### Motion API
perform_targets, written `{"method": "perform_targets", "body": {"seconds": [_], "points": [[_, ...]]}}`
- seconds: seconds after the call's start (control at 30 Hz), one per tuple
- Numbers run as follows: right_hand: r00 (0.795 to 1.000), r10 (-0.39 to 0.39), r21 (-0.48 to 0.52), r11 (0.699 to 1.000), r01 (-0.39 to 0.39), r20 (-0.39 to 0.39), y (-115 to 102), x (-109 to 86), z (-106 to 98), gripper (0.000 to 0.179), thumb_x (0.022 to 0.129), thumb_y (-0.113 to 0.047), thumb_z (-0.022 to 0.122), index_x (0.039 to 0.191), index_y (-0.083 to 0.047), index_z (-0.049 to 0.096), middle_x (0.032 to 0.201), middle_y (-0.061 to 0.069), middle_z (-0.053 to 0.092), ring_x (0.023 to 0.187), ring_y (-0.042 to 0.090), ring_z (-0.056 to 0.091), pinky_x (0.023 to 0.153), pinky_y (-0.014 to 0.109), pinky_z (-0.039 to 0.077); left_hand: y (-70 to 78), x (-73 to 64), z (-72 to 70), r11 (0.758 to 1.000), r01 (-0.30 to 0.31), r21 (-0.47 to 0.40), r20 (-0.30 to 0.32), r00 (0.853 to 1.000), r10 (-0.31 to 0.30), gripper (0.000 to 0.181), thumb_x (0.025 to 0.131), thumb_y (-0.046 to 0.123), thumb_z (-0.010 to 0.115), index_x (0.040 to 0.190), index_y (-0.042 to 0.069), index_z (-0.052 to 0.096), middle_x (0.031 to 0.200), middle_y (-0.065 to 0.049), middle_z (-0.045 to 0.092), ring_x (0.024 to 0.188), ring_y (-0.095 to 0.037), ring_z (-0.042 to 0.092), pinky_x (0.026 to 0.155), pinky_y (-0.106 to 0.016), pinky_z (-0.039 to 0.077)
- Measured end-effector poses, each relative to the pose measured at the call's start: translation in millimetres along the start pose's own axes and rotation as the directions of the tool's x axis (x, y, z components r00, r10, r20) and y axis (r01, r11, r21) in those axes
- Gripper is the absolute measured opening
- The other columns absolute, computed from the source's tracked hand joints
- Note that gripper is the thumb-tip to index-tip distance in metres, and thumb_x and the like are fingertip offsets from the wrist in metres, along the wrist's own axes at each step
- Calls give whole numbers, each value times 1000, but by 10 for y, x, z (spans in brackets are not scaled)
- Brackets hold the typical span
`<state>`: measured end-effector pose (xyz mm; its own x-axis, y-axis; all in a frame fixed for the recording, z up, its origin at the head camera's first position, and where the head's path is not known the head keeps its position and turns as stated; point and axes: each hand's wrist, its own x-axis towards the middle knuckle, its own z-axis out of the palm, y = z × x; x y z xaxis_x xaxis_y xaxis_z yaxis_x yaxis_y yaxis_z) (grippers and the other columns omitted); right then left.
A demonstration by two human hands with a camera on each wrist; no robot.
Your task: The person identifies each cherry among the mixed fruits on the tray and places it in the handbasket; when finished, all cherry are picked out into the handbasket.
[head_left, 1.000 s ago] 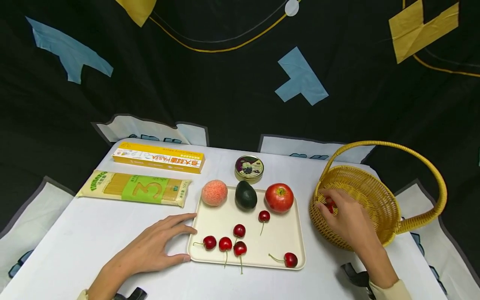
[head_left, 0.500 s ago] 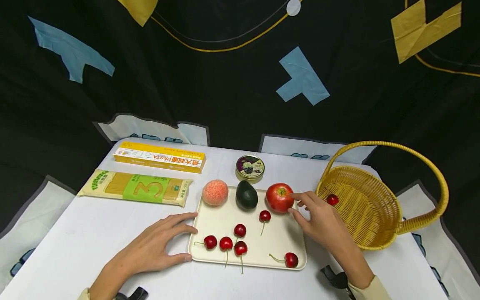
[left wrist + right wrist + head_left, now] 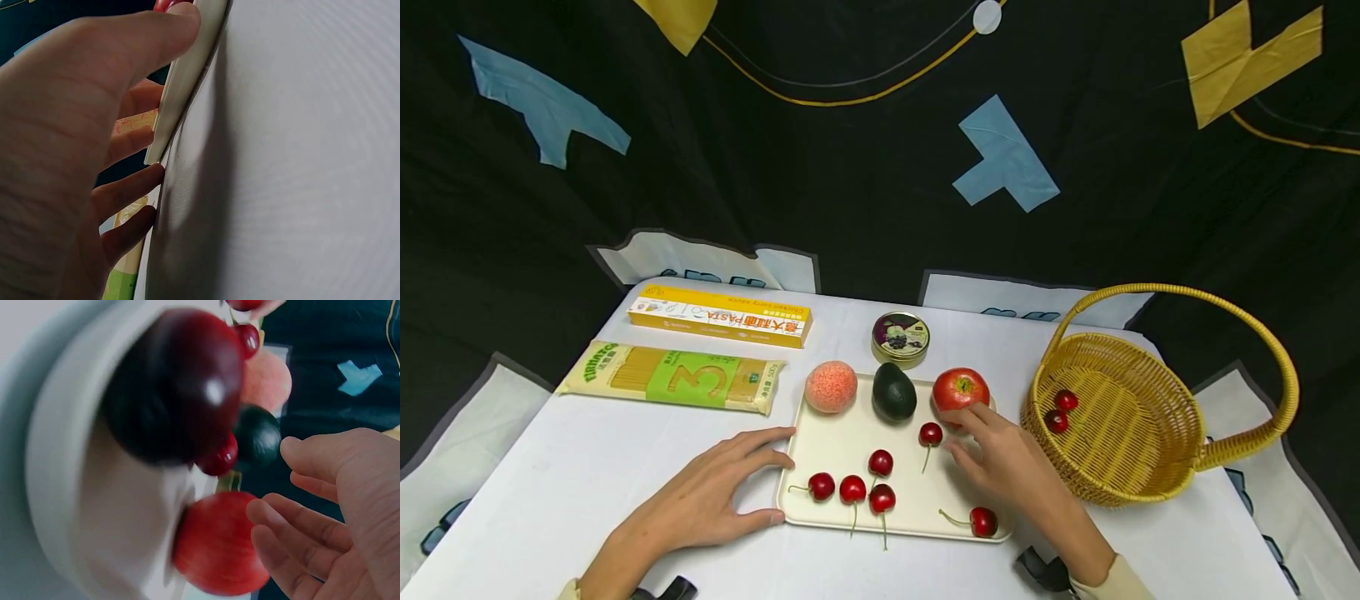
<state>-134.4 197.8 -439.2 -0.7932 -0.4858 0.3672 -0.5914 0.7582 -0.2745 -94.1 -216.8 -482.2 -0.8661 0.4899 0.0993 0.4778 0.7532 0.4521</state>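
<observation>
My left hand [image 3: 711,492] lies at the left edge of a cream tray [image 3: 958,475], its thumb and fingertips touching the rim. In the left wrist view, the thumb [image 3: 169,37] rests against the tray wall. Over the tray's right part hovers my right hand [image 3: 1003,454], thumb and fingers apart, holding nothing. A cherry with a stem [image 3: 930,433] lies just left of its fingertips, and a red apple-like fruit [image 3: 958,392] is right behind them. Several more cherries [image 3: 852,489] lie toward the tray's front, one at the front right corner [image 3: 982,522].
A peach [image 3: 831,387] and an avocado [image 3: 894,392] sit along the tray's back. Behind it stands a round tin [image 3: 900,337]. A pasta box [image 3: 718,315] and a spaghetti pack [image 3: 670,375] lie left. The wicker basket [image 3: 1120,492] at right holds two cherries [image 3: 1060,410].
My right hand has come out of the basket and moved left over the tray. Two cherries now show inside the basket. The left hand has stayed at the tray's edge.
</observation>
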Motion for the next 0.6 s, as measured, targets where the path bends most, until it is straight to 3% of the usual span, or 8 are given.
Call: {"method": "perform_targets", "body": {"seconds": [0.33, 0.6], "points": [[992, 12, -24, 1000, -9, 123, -92, -2, 123, 38, 94, -26, 86, 129, -18, 73, 124, -1, 70, 75, 5, 59, 65, 27, 57, 4, -2, 6, 1000, -4, 16, -10, 1000, 4, 48, 87, 65, 82, 127, 44, 69, 163, 10, 50, 146, -25, 53, 115, -58, 49], [992, -3, -46, 999, 9, 127, -112, 21, 217, 36, 92, -22, 87, 125, -16, 74, 124, 3, 70, 78, 8, 64, 66, 31, 59, -7, 2, 6, 1000, -12, 17, -7, 1000, 12, 47, 87, 65, 82, 127, 43, 69, 163, 10, 50, 146, -25, 52, 114, -58, 49]]}}
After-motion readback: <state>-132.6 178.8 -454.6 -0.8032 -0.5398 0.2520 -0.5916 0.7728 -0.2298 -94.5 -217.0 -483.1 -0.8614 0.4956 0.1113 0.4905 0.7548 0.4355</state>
